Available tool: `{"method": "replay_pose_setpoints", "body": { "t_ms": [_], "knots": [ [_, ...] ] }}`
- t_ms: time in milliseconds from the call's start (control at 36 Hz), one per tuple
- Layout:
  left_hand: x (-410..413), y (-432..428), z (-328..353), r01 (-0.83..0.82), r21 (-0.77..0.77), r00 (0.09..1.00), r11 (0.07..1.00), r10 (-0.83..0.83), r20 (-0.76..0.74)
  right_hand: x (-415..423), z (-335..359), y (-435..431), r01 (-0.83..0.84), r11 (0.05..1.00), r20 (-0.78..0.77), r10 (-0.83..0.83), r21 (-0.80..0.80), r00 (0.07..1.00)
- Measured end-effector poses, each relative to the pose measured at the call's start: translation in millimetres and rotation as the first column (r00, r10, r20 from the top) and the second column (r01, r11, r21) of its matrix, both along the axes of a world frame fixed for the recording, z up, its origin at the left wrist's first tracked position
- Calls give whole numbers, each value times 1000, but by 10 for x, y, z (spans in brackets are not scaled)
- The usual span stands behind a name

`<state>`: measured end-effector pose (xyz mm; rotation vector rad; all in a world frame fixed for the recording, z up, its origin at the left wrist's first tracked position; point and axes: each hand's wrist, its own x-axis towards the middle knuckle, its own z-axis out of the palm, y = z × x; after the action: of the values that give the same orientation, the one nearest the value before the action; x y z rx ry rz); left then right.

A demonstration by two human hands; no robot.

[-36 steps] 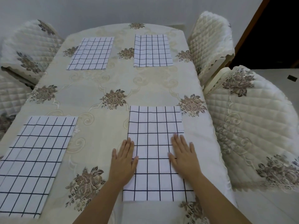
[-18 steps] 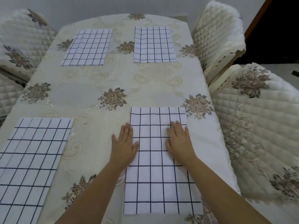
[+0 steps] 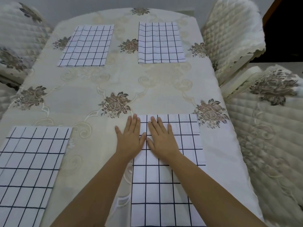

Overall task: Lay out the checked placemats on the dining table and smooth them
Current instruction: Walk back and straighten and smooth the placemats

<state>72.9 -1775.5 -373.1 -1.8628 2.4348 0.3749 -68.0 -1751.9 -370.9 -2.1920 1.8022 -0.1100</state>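
Several white placemats with dark checks lie flat on the dining table (image 3: 114, 79), which is covered by a cream floral cloth. The near right placemat (image 3: 173, 177) is under both my hands. My left hand (image 3: 130, 136) lies flat with straight fingers, half on the cloth and half over the mat's left edge near its far corner. My right hand (image 3: 161, 136) presses flat on the mat right beside it, thumbs almost touching. Another placemat (image 3: 31, 169) lies near left, one (image 3: 86, 46) far left and one (image 3: 160, 42) far right.
Quilted cream chairs stand around the table: two on the right (image 3: 232, 35) (image 3: 270, 128) and one at the far left (image 3: 18, 38). The table's right edge (image 3: 236, 145) runs close to the near right mat. A dark doorway shows at the top right.
Both hands have slid forward along the near right placemat toward its far edge and have come together; the right hand shifted left toward the left hand. The view moved closer.
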Motion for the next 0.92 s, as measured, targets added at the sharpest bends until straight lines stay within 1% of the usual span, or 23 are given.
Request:
{"method": "replay_pose_setpoints", "body": {
  "t_ms": [139, 222, 306, 389, 472, 556, 611, 667, 694, 722, 806, 861, 917],
  "knots": [
    [28, -19, -48, -38, -31, 999, 999, 37, -37, -211, -38, -41, -16, 1000, -21, 15, -15, 1000],
    [39, -15, -44, -27, -23, 999, 999, 26, -26, -449, -43, -11, 86, 996, -21, -86, -18, 996],
    [65, 12, 12, -13, -12, 999, 1000, 12, -34, -705, -26, 24, 181, 983, -66, -179, 20, 982],
    [116, 64, -5, -16, -79, 1000, 997, 15, -12, -920, -15, 87, 263, 965, -81, -262, 9, 962],
    [179, 170, -36, -38, -95, 999, 995, 36, -23, -1062, 6, 173, 310, 950, -61, -308, 20, 949],
    [224, 318, -19, -94, -59, 994, 994, 91, -54, -1134, 69, 243, 351, 935, -2, -351, 49, 936],
    [223, 429, 9, -170, 20, 981, 985, 171, -91, -1108, 116, 294, 411, 907, 38, -415, 89, 909],
    [179, 572, 56, -221, 75, 967, 972, 229, -109, -987, 152, 377, 471, 880, -4, -472, 62, 882],
    [147, 667, 76, -223, 55, 967, 973, 228, -117, -891, 174, 435, 477, 879, -31, -476, 27, 879],
    [112, 771, 84, -204, -26, 973, 979, 200, -116, -775, 193, 504, 460, 888, -48, -459, -1, 887],
    [-29, 1082, 79, -63, -198, 994, 978, 43, -104, -387, 190, 779, 357, 931, -40, -360, -71, 932],
    [-136, 1259, 67, 17, -234, 995, 972, -39, -91, -136, 144, 980, 297, 953, -11, -298, -65, 954],
    [-202, 1416, 13, 50, -202, 994, 978, -69, -87, 24, 73, 1187, 234, 969, 1, -235, -77, 972]
  ]
}}
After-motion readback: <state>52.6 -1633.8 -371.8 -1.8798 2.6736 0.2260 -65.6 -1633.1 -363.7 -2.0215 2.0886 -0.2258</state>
